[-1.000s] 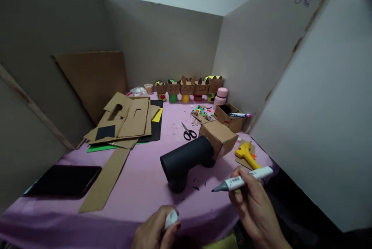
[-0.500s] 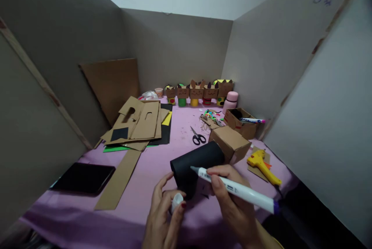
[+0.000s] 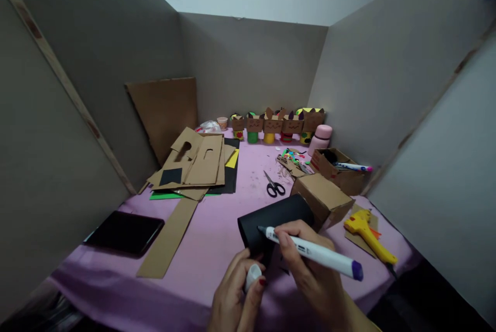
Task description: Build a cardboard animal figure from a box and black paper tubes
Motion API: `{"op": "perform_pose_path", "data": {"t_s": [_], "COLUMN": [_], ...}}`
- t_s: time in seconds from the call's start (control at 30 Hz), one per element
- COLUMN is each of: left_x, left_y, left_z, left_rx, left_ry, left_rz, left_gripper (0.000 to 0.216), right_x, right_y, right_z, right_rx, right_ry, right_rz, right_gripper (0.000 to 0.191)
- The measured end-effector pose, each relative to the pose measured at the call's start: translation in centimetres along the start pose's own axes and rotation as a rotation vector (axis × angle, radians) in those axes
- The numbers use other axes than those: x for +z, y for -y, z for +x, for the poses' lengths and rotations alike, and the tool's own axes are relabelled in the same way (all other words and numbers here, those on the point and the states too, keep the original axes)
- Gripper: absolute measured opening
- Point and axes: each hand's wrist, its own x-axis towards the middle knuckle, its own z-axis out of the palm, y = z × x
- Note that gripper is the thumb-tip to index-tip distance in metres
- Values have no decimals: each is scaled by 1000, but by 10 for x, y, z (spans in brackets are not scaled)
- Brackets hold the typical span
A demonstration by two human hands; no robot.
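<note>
My right hand [image 3: 310,270] grips a white marker [image 3: 321,252] with a purple end, its dark tip at the side of a black paper tube [image 3: 277,218]. Whether the tip touches the paper I cannot tell. Between the thumb and fingers of my left hand [image 3: 236,290] is a small white marker cap [image 3: 253,275], close to the tube's near end. The tube lies slanted on the table, its far end against a closed cardboard box [image 3: 323,195]. Part of its underside is hidden by my hands.
Scissors [image 3: 274,185] lie behind the tube. Cardboard pieces [image 3: 201,161], a cardboard strip [image 3: 170,239] and a black tablet [image 3: 124,232] are at left. A yellow glue gun [image 3: 370,234], an open box [image 3: 341,171] and a pink bottle [image 3: 321,139] stand at right; cardboard-faced figures [image 3: 273,125] line the back.
The view has shifted, so everything sits further right in it. My left fingers have drawn in around the cap and closer to the tube. The marker stays at the tube's side.
</note>
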Motion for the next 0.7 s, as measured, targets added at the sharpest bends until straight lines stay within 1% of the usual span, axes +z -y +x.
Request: {"op": "perform_pose_path", "data": {"t_s": [0.13,0.2,0.27,0.33,0.37,0.43,0.53,0.63,0.7], "left_x": [2,2,1,-2,-4,-7,-9,-10,-11], "left_y": [2,1,-1,-2,-3,-2,2,4,2], "left_z": [-1,-2,-2,-2,-3,-4,-6,-8,-7], "left_rx": [-11,3,37,84,107,150,202,261,300], "left_ry": [4,-22,-85,-152,-164,-135,-39,13,67], "left_rz": [12,36,86,144,168,194,215,253,284], "left_gripper": [24,26,28,27,26,23,17,16,16], "right_x": [-8,-10,-12,-13,-14,-15,-16,-18,-20], "right_y": [-1,0,2,6,9,15,23,26,27], "right_z": [-9,-16,-24,-31,-34,-37,-37,-35,-35], "right_rx": [1,36,140,304,385,511,629,682,676], "right_ry": [38,49,11,-56,-90,-126,-118,-57,-6], "right_rz": [-20,-15,18,91,144,272,416,463,465], "right_gripper": [14,16,21,27,29,34,40,43,44]}}
